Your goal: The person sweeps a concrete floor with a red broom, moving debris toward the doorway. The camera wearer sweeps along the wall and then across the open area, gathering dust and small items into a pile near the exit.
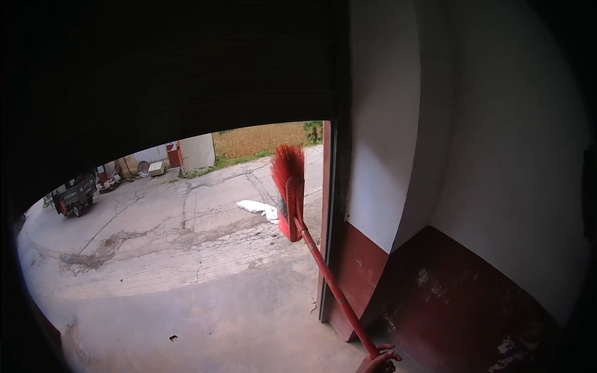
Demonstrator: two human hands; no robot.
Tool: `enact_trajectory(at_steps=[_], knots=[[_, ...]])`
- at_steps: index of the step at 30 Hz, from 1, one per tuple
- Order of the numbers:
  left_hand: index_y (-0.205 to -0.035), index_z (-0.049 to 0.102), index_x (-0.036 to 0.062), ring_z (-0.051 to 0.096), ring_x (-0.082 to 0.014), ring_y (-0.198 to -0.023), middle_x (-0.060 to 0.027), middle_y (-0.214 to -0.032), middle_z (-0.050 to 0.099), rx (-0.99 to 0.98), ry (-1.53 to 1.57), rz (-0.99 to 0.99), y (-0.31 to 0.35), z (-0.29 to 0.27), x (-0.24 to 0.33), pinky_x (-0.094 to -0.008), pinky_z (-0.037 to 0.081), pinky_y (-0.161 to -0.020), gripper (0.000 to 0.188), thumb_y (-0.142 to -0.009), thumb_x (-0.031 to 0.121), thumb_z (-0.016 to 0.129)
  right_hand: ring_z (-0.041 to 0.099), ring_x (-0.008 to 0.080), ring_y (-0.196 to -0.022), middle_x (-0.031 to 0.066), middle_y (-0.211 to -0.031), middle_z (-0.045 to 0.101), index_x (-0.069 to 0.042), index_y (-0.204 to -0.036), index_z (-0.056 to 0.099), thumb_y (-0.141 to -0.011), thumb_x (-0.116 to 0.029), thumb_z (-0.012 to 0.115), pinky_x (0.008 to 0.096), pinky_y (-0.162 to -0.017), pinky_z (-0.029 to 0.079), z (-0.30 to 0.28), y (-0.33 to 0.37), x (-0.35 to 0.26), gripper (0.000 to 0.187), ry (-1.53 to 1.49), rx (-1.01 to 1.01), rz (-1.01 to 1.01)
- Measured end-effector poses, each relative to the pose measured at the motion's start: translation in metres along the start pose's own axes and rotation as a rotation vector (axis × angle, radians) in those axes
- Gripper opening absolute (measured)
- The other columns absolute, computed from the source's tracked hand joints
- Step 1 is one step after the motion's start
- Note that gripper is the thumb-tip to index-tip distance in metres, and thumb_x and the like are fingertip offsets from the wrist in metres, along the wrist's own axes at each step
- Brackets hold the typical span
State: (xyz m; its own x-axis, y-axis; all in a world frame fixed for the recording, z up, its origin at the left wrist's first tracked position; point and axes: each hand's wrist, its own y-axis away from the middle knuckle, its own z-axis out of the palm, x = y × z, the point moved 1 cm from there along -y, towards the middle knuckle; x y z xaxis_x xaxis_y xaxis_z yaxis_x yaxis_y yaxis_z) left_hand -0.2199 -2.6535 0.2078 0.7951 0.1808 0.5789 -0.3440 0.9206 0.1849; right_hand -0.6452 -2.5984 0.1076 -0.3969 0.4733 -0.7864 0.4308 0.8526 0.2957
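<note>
A red broom (334, 283) is held up at a slant, with its bristle head raised in front of the doorway. The red bristles point upward and stand clear of the floor. My right hand (377, 361), at the lower edge, is closed round the lower end of the handle; part of it is cut off by the frame. A dark roller shutter (186, 68) hangs partway down over the opening, above and behind the broom head. My left hand does not show.
The door frame (328, 217) and a white-and-red wall (382, 186) stand close on the right. Outside, a white sack-like bundle (258, 208) lies on cracked concrete. A dark three-wheeled cart (76, 196) is parked at far left; a dry field (258, 139) lies beyond.
</note>
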Motion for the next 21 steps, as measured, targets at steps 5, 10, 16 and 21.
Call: enact_trajectory(at_steps=[5, 10, 16, 21], knots=[[-0.104, 0.040, 0.0033, 0.049, -0.0129, -0.042, -0.0113, -0.070, 0.057, -0.358, -0.145, -0.055, 0.035, 0.074, 0.023, -0.0247, 0.041, -0.040, 0.033, -0.077, 0.018, 0.053, 0.039, 0.0154, -0.049, 0.0035, -0.059, 0.040, -0.007, -0.072, 0.042, -0.076, -0.037, 0.043, 0.0271, -0.046, 0.033, 0.064, 0.008, 0.044, 0.030, 0.039, -0.212, 0.033], [-0.113, 0.035, 0.0077, 0.046, -0.0055, -0.055, -0.0052, -0.082, 0.053, -0.548, -0.272, 0.111, -0.008, 0.154, 0.105, -0.0176, 0.039, -0.047, 0.035, -0.081, 0.013, 0.045, 0.033, 0.0111, -0.035, -0.0009, -0.042, 0.032, -0.013, -0.057, 0.037, -0.079, -0.048, 0.035, 0.0237, -0.035, 0.027, 0.143, 0.015, -0.007, 0.041, -0.200, -0.400, -0.263], [-0.099, 0.037, 0.0048, 0.036, -0.0045, -0.036, -0.0061, -0.069, 0.052, -0.313, -0.500, 0.699, -0.049, 0.235, 0.227, -0.0180, 0.028, -0.030, 0.021, -0.081, 0.011, 0.046, 0.040, 0.0151, -0.039, 0.0032, -0.046, 0.039, -0.006, -0.065, 0.044, -0.079, -0.035, 0.048, 0.0281, -0.038, 0.032, 0.176, 0.108, -0.201, 0.033, -0.371, -0.572, -0.692], [-0.100, 0.039, 0.0055, 0.049, -0.0082, -0.058, -0.0051, -0.072, 0.052, -0.384, -0.331, 0.592, -0.104, 0.121, 0.157, -0.0195, 0.041, -0.045, 0.022, -0.079, 0.005, 0.045, 0.050, 0.0230, -0.050, 0.0134, -0.059, 0.054, -0.002, -0.083, 0.052, -0.075, -0.021, 0.057, 0.0304, -0.047, 0.041, 0.179, 0.088, -0.106, 0.022, 0.260, -0.376, -0.817]])
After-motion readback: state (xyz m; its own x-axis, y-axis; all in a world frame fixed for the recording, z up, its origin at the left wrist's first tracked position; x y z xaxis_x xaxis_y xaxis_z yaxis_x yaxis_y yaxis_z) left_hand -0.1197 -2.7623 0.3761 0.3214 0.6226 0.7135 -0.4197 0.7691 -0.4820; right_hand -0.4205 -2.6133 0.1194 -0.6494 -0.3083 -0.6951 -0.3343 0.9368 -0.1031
